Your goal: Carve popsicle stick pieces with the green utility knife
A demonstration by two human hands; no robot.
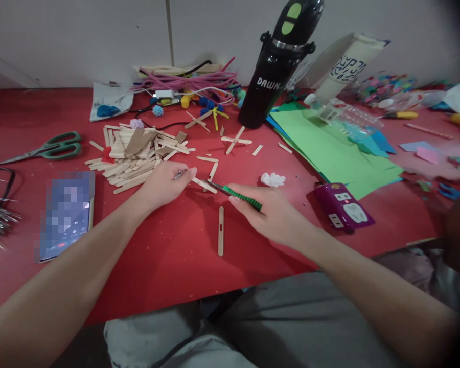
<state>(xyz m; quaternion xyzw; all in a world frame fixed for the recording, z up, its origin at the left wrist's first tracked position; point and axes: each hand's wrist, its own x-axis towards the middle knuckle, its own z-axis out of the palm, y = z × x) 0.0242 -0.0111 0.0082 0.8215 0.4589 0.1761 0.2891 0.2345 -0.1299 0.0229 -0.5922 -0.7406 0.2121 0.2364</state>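
Note:
My left hand (168,185) pinches a wooden craft stick (205,185) near one end, just above the red table. In my right hand (274,207) is a slim craft knife (240,196) with a ribbed green handle. Its dark blade tip meets the craft stick or lies just over it; I cannot tell which. Below the hands lies another craft stick (221,231) with a slot cut in its middle. Behind my left hand spreads a pile of craft sticks (134,153) with a few brown pieces on it. Cut stick pieces (213,170) lie past the knife.
Green-handled scissors (61,146) and a phone (69,214) lie at left. A black bottle (266,76) stands at the back. Coloured paper (329,148), a purple box with sockets (343,207) and crumpled white tissue (273,179) are on the right. Crossed sticks (236,140) lie behind.

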